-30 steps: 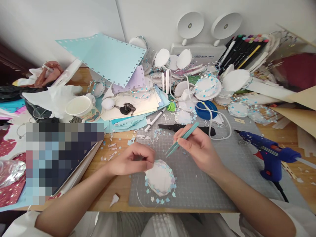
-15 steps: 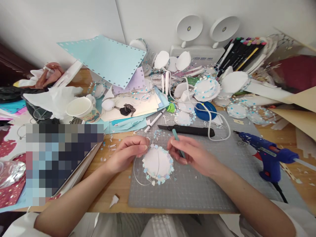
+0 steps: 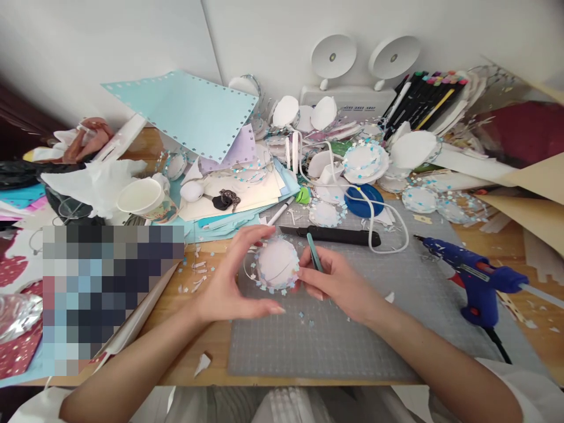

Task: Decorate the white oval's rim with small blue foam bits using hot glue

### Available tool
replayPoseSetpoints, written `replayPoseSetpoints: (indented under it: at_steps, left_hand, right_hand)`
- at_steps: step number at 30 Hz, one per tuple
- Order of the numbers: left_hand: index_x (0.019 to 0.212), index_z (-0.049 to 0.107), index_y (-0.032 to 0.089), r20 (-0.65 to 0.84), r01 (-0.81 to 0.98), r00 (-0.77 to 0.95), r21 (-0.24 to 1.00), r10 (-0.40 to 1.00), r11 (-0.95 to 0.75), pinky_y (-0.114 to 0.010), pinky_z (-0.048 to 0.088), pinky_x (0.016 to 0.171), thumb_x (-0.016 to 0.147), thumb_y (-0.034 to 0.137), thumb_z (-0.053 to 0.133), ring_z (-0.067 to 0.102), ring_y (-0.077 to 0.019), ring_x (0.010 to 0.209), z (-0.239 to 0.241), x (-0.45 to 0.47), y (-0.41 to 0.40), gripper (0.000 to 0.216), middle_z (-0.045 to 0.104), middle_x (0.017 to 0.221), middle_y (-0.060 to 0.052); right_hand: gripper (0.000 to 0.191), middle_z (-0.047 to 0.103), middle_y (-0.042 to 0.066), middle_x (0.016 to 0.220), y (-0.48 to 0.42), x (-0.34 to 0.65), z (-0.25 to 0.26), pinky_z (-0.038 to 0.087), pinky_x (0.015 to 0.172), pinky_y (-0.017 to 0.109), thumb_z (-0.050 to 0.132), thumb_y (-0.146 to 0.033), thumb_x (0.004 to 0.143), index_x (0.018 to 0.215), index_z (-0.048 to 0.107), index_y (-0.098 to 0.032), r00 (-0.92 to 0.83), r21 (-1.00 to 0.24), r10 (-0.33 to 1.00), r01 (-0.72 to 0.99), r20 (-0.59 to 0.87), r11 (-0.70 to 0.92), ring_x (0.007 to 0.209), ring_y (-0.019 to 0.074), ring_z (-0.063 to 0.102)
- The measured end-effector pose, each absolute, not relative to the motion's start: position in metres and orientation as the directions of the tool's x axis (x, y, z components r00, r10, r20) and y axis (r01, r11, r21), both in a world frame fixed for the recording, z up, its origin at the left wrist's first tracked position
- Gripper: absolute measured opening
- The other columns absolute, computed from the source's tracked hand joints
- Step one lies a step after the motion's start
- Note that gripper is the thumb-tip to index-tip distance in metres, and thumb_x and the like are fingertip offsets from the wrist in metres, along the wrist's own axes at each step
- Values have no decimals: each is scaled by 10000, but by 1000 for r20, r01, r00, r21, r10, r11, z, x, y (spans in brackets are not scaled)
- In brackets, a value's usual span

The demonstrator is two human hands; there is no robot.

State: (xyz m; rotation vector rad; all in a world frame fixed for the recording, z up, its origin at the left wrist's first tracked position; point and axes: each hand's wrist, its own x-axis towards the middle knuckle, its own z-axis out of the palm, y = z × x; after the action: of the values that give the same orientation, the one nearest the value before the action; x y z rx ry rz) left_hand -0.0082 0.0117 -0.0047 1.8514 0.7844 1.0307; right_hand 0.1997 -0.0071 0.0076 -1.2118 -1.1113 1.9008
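Note:
A white round paper disc point(image 3: 278, 264), edged with small pale blue and white flowers, is raised off the grey cutting mat point(image 3: 308, 346). A thin white string loops at its left side and another strand crosses its face. My right hand point(image 3: 328, 275) pinches the disc's right edge between thumb and finger. Teal tweezers point(image 3: 314, 251) are tucked in that same hand, pointing upward. Around the disc's left side curves my left hand point(image 3: 229, 288), its thumb and fingers wide apart; whether the fingertips touch the top rim I cannot tell.
Just beyond the hands lies a black utility knife point(image 3: 335, 235) with its blade out. A blue glue gun point(image 3: 476, 276) stands at right. Behind are flower-edged discs point(image 3: 365, 160), a white cable point(image 3: 399, 220), a paper cup point(image 3: 145, 200) and paper sheets point(image 3: 189, 111).
The disc has come up off the mat, its right edge now in my right hand. My left hand has gone from a pinch at the rim to spread fingers around the left side.

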Motion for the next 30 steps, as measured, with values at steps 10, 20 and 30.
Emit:
replayPoseSetpoints:
  at_steps: [10, 20, 30]
  left_hand:
    - [1270, 438, 223, 364, 138, 387, 885, 847, -444, -455, 390, 1021, 611, 237, 839, 479, -296, 1201, -11, -8, 8, 772, 511, 1262, -135]
    - [1134, 491, 226, 357, 36, 341, 919, 869, -392, -483, 388, 1036, 578, 130, 851, 518, -300, 1205, -14, -6, 5, 669, 567, 1267, -134]
    - [1186, 480, 230, 318, -1, 460, 934, 829, -358, -425, 436, 976, 581, 206, 856, 530, -282, 1155, -10, -6, 6, 713, 554, 1217, -125]
  right_hand:
    - [264, 545, -52, 642, -11, 195, 2, 251, 479, 210, 649, -367, 807, 800, 461, -182, -462, -829, 785, -165, -414, -534, 482, 37, 390]
    - [451, 483, -8, 591, 7, 214, 7, 239, 438, 218, 568, -292, 826, 467, 334, -152, -232, -808, 931, -465, -282, -361, 461, 51, 382]
    - [499, 404, -10, 452, 13, 223, 14, 309, 414, 211, 382, -493, 894, 597, 607, -161, -56, -914, 982, -360, -180, -188, 422, 80, 375]
